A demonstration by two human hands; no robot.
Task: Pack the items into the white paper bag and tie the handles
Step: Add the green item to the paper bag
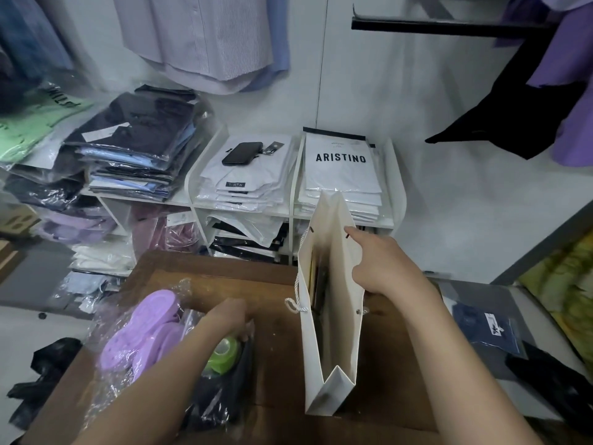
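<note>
The white paper bag [333, 316] stands upright and open on the brown wooden table [279, 284], with flat dark items inside it. My right hand [382, 264] holds the bag's right rim, forefinger stretched along the edge. The bag's white cord handle [296, 297] hangs down its left side. My left hand [229, 316] reaches down onto a green tape roll [224, 353] lying on a dark plastic-wrapped garment [221, 393]. Purple slippers [144, 332] in clear plastic lie to the left of it.
Behind the table a white shelf [396, 175] holds stacks of packed white shirts, with a black phone [242, 153] on one stack. Piles of bagged clothes lie at the left. Shirts hang on the wall above. A navy packed item [484, 326] lies at the right.
</note>
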